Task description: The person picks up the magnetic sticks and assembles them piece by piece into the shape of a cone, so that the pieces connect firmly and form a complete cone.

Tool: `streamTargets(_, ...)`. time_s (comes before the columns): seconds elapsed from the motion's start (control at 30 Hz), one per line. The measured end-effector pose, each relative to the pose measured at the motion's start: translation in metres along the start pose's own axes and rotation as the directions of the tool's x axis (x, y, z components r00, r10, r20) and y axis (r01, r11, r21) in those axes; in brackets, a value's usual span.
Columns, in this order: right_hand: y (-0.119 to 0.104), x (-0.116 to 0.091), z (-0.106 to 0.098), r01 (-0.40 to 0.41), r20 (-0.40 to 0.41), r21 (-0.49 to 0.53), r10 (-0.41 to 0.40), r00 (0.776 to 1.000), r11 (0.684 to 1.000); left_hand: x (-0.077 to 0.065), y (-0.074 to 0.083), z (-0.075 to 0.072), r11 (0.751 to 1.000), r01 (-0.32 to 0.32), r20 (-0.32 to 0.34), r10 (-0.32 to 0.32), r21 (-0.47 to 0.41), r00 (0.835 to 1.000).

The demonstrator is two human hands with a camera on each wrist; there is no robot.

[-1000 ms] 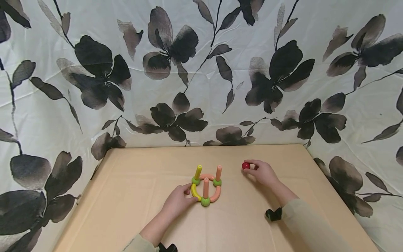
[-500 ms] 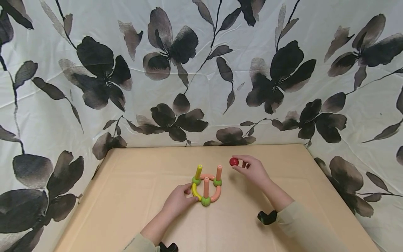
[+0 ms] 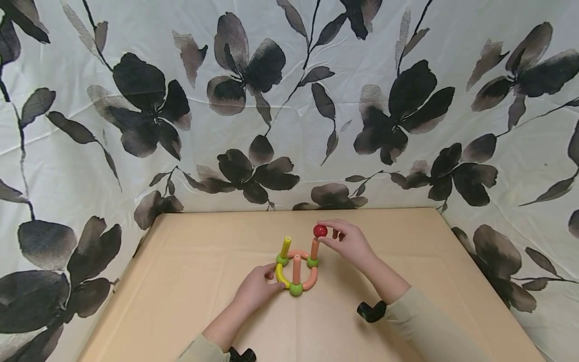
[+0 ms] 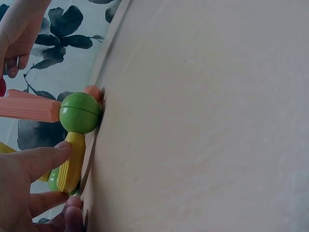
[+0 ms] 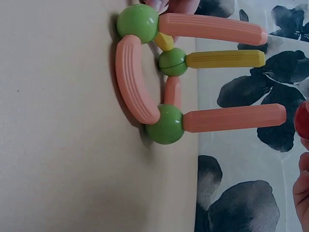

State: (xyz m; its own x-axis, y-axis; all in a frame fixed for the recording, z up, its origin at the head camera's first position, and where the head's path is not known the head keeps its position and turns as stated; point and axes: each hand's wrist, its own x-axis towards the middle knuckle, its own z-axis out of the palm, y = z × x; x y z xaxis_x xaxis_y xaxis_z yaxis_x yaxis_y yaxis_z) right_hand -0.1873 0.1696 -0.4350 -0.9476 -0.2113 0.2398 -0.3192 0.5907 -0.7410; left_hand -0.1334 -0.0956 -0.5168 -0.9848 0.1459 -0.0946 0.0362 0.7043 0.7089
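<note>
A toy frame stands on the table: green balls [image 3: 296,289] joined in a ring by curved rods, with upright straight rods. One upright is yellow [image 3: 285,248], the others pink [image 3: 296,270]. My left hand [image 3: 257,287] pinches the curved yellow rod [image 4: 72,162] at the ring's left side between thumb and fingers. My right hand [image 3: 354,246] pinches a red ball [image 3: 320,231] by thumb and fingertips, over the back right pink rod [image 3: 314,249]. In the right wrist view, a small gap shows between that rod's tip and the red ball [image 5: 302,121].
The table [image 3: 190,261] has a light brown covering. A white cloth [image 3: 190,136] with dark printed flowers hangs behind it and at both sides. Each wrist wears a black device [image 3: 372,311] near the sleeve.
My right hand has carried the red ball leftward and slightly up, from right of the toy frame to over the back right pink rod. My left hand has stayed on the yellow rod.
</note>
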Motion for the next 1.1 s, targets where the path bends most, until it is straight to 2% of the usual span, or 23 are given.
streamTargets(0.37, 0.001, -0.002, 0.009, -0.010, 0.028, -0.016, 0.010, 1.000, 1.000, -0.001, -0.002, 0.000, 1.000, -0.002, -0.008, 0.002, -0.011, 1.000)
streamTargets(0.6, 0.002, -0.004, 0.010, 0.023, 0.036, -0.012, -0.022, 0.999, 1.000, -0.004, -0.003, 0.000, 1.000, 0.000, -0.040, -0.001, -0.016, 0.999)
streamTargets(0.93, 0.002, -0.009, 0.013, 0.016, 0.026, -0.011, -0.016, 1.000, 1.000, -0.008, -0.004, -0.008, 0.999, -0.018, -0.074, 0.015, -0.045, 0.997)
streamTargets(1.1, 0.001, -0.011, 0.014, 0.012, 0.022, -0.012, -0.011, 1.000, 1.000, -0.002, 0.003, -0.018, 0.993, -0.031, -0.115, 0.018, -0.113, 0.993)
